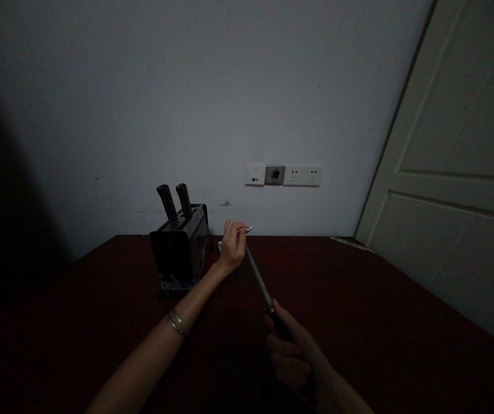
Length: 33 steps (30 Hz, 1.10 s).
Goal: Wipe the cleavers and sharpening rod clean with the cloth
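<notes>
My right hand [292, 348] is wrapped around the black handle of a honing steel [258, 278], whose thin grey rod slants up and to the left. At the rod's far end, my left hand [233, 244] is closed in a pinch. A small white piece [249, 229] sticks out between its fingers, perhaps tissue or cloth; I cannot tell. Whether the rod's tip touches the white piece is hidden by the fingers. Left of my left hand stands a dark knife block [177, 247] with two black-handled tools [167, 202] upright in its top slots.
The dark red tabletop [316, 287] reaches back to a pale wall with sockets and a switch [275, 175]. A small pale object [219, 246] is partly hidden behind my left wrist. A flat strip [351, 244] lies at the back right, near a white door [454, 230].
</notes>
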Motion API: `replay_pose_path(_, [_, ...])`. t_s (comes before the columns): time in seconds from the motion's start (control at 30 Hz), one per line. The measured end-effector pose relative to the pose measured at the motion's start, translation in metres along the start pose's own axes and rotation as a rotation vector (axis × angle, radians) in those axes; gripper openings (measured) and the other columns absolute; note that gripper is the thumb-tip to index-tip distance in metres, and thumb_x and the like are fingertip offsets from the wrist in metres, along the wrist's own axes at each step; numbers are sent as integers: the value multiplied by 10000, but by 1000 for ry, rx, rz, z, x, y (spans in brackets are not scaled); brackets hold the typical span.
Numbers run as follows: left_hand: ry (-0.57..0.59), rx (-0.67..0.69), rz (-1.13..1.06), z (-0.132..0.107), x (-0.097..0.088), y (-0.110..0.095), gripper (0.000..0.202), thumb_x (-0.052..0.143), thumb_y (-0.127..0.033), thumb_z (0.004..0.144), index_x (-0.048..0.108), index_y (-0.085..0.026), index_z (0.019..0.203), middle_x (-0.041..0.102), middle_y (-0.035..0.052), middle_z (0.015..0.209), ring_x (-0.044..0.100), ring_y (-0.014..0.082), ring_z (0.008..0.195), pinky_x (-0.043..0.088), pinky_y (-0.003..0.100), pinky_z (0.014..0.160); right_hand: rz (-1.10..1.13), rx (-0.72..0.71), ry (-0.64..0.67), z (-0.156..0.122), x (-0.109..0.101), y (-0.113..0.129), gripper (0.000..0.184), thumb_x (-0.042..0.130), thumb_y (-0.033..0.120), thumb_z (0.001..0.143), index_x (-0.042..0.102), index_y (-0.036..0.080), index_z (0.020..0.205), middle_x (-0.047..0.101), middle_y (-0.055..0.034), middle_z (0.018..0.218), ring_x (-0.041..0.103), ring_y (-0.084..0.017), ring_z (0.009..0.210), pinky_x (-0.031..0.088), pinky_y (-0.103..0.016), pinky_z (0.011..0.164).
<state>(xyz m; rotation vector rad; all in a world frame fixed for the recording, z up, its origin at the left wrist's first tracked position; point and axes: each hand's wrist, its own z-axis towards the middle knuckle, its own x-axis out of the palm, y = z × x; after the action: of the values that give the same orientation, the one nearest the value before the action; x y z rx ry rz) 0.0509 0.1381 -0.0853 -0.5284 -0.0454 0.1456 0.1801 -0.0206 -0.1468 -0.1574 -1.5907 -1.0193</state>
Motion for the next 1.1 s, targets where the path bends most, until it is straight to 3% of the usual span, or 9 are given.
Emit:
replay_pose_path(0.1, [14,77,43,9,2,-10,208,464,-366,835,553,-196,754,548,60,798,491,190,819,376,321,806,-5,-20,1,-1,0,2,260,596,461,757,535,209,729,443,120,331,169,-31,217,216,-140,239])
replay_pose_path(0.3, [-124,200,273,49,-10,-24,164,403,-279,878,538,-190,854,547,41,803,503,158,774,368,276,754,-20,-62,-53,0,-4,7,263,610,448,745,531,203,689,445,112,316,184,-37,212,208,-156,239])
replay_pose_path(0.47, [-41,181,220,66,-19,-45,134,435,-254,872,552,-195,847,539,-1,718,492,118,667,354,226,645,-23,-66,-137,0,-4,5,288,568,458,777,520,198,662,409,113,298,180,-34,220,179,-153,248])
replay_pose_path(0.67, [108,85,89,54,-8,-66,154,449,-242,861,561,-179,776,545,-6,716,507,125,706,355,209,661,-56,-46,-160,0,-1,2,310,570,503,754,520,208,671,399,116,298,193,-44,218,162,-170,248])
replay_pose_path(0.77, [74,-29,64,47,0,-59,139,488,-233,835,577,-175,744,553,-2,701,503,136,701,340,209,667,-68,-30,-159,0,-1,2,334,517,525,781,509,211,667,377,120,292,175,-46,218,161,-174,251])
replay_pose_path(0.87, [32,-137,55,44,6,-42,115,523,-229,813,594,-182,736,554,0,679,493,146,677,331,211,671,-61,-25,-122,0,-2,1,305,576,495,748,498,215,655,398,120,297,161,-44,218,165,-173,248])
replay_pose_path(1.1, [-2,-215,57,40,18,-11,88,535,-242,800,608,-196,785,573,39,737,515,202,755,352,253,772,-39,0,-115,-2,-2,2,263,613,455,734,530,208,699,405,120,314,161,-39,233,171,-161,260])
